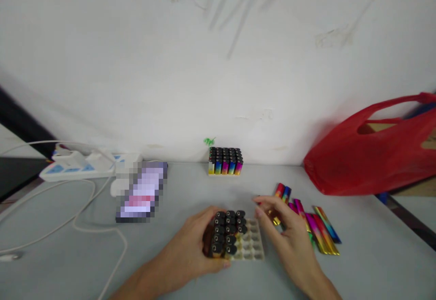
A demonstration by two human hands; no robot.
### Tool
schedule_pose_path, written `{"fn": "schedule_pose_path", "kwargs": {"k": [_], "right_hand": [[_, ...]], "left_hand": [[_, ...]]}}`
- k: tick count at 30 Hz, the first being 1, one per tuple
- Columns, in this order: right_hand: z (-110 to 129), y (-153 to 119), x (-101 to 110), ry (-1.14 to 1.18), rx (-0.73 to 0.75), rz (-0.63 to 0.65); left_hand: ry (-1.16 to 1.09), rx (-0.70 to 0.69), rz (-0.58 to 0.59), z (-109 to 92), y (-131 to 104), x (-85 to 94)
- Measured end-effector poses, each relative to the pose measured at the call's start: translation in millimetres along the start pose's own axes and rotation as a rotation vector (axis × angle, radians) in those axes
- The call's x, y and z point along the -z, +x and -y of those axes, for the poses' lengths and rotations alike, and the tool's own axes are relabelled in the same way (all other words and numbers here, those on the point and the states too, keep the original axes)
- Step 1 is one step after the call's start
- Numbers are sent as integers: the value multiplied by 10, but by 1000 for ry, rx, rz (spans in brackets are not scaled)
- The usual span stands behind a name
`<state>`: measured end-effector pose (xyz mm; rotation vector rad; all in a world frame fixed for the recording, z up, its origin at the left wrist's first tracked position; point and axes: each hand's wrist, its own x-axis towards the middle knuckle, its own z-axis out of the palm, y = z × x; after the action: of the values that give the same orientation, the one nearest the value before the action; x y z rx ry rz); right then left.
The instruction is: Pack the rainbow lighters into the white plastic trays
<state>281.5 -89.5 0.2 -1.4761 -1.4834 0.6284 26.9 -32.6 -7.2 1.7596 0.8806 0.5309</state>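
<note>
My left hand (195,245) is wrapped round the left side of a pale tray (252,241) with rows of sockets. Black-topped lighters (225,232) stand upright in the tray's left and middle columns; the right columns show bare sockets. My right hand (288,236) hovers just right of the tray, thumb and index finger close together near its back right corner. Something small and dark shows at those fingertips, too blurred to name. Beside and partly behind this hand lie loose shiny multicoloured lighters or sleeves (320,232).
A full block of black-topped lighters (225,161) stands by the wall. At left lie a phone (143,191), a white power strip (78,166) and white cables (117,232). A red bag (368,150) sits at the right. A small green item (209,141) is near the wall.
</note>
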Motion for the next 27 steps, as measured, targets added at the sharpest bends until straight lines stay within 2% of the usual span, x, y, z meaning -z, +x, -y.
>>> {"fn": "schedule_pose_path", "kwargs": {"k": [2,4,7,11,17,23,27], "right_hand": [[-88,38,24,-193,-12,-132],[-183,71,44,-384,4,-203],[-299,89,51,-600,37,-194],[-360,77,25,-648,58,-124],[-272,53,-2,-475,80,-62],[-64,-11,-19,26,-96,49],[-24,-19,-49,378,-227,65]], "left_hand": [[-10,10,6,-9,-5,1],[-14,23,12,-18,-6,3],[-2,38,5,-26,-5,7],[-12,32,7,-25,-2,3],[-4,39,10,-36,-5,2],[-33,25,11,-30,-1,-2],[11,-2,6,-40,5,5]]}}
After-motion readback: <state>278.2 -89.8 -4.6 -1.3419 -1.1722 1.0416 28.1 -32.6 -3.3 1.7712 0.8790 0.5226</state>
